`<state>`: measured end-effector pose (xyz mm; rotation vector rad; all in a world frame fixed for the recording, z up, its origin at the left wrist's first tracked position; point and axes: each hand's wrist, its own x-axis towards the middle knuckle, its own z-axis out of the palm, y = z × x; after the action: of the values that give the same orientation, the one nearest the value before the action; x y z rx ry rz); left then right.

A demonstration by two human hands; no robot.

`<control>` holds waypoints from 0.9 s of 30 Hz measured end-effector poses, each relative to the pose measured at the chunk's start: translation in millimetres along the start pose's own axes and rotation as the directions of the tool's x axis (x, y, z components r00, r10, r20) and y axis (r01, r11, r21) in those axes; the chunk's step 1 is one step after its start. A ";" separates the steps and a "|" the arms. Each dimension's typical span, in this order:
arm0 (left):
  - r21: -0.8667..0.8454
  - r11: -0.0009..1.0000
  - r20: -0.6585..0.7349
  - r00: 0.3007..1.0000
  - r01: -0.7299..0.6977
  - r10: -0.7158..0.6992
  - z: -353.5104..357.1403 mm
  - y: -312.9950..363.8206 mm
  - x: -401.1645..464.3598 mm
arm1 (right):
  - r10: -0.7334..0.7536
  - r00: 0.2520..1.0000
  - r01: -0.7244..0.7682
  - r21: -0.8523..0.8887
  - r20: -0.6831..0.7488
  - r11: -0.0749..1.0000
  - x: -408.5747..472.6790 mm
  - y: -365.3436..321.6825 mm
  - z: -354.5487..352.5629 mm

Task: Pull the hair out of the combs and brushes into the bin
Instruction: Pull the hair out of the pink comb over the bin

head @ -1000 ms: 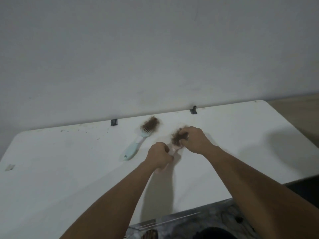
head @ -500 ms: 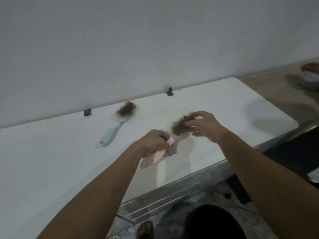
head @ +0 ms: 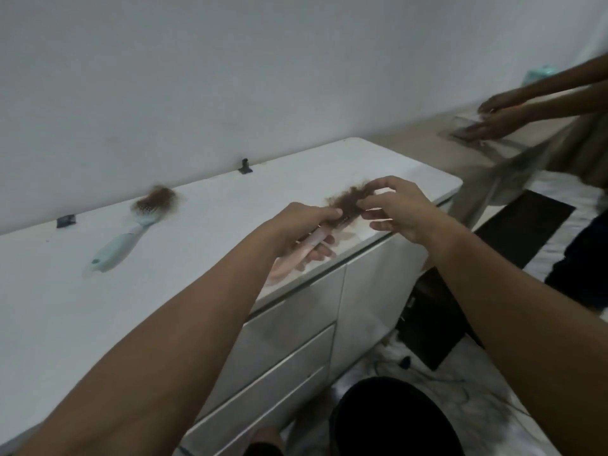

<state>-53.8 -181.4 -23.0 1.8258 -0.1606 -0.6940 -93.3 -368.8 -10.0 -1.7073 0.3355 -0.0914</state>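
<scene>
Hair-pulling is the step in hand, seen from the head view. The left hand [head: 304, 225] has its fingers curled round the handle of the pink brush [head: 296, 255], holding it above the front edge of the white table [head: 204, 245]. The right hand [head: 398, 209], at about three o'clock from the left, pinches the brown hair [head: 348, 200] between thumb and fingertips at the brush head, its other fingers loosely spread.

The clump looks dense, fuzzy and matted, still seated on the bristles (I would judge it only starting to lift). The next move, as I read it, calls for a steady pull away from the head while the left hand holds the handle firm, then carrying the wad to the bin. No bin is plainly visible from here, so where it stands I cannot tell.

At ten o'clock from the hands, well apart, the blue brush [head: 131, 235] lies flat on the table, its head toward the wall and capped with its own lighter brown tuft, untouched. At two o'clock, off the table, another person's hands [head: 493, 116] are busy with something blurred.
</scene>
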 end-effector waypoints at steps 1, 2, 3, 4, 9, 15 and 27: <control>0.023 0.999 0.011 1.000 -0.027 0.027 9.6 0.0 -1.4 | -0.012 0.999 0.012 0.012 -0.030 1.000 -9.5 5.8 -6.8; 0.039 0.997 0.021 0.998 -0.059 0.058 19.9 -1.4 -4.0 | -0.018 0.998 0.019 0.016 -0.059 1.000 -20.1 12.1 -12.7; 0.054 0.994 0.036 0.995 -0.092 0.091 30.8 -4.1 -10.0 | -0.022 0.996 0.023 0.011 -0.087 1.000 -32.2 19.2 -18.0; 0.064 0.991 0.055 0.992 -0.121 0.118 41.8 -7.9 -16.5 | -0.025 0.993 0.026 0.001 -0.112 1.000 -44.2 26.5 -22.7; 0.077 0.975 0.137 0.971 -0.210 0.198 82.7 -38.7 -44.7 | -0.054 0.977 0.045 -0.049 -0.206 0.998 -102.2 64.1 -41.1; 0.142 0.968 0.193 0.965 -0.207 0.179 118.5 -91.7 -58.2 | -0.037 0.959 0.027 -0.042 -0.280 0.999 -154.7 126.1 -40.1; 0.285 0.958 0.190 0.981 -0.006 -0.050 167.3 -217.0 -37.1 | 0.161 0.963 -0.105 0.246 -0.217 0.963 -197.4 251.5 -17.5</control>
<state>-221.3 -222.6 -239.3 2.0331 -0.3876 -0.9040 -328.4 -363.7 -227.3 -1.4385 0.5934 -0.2265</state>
